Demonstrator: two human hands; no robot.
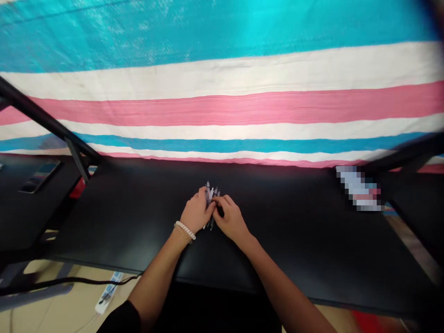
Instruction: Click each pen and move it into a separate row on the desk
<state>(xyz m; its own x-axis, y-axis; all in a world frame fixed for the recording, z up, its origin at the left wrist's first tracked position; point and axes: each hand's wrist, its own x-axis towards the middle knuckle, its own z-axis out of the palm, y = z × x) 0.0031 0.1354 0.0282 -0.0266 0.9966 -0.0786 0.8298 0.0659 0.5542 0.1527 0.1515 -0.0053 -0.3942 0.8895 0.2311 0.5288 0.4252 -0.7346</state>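
The bunch of pens (211,200) lay in the middle of the black table (284,236), and the person's fingers covered its middle part, so I could not count all pens; at least four upper ends were showing. The left hand (197,211) and the right hand (231,218) were pressed close together and closed around the bunch from both sides, with fingertips almost meeting. The left wrist had two bracelets, one of them a white beaded bracelet (185,230).

Behind the table hung one striped cloth (222,106) in blue, white and pink. Two dark bars (45,113) and (405,155) crossed the view at the upper corners. Near the far right corner was one pixelated patch (359,188), too blurred to tell. Below the table, on the floor, lay one white power strip (108,292) with a black cable (69,280).
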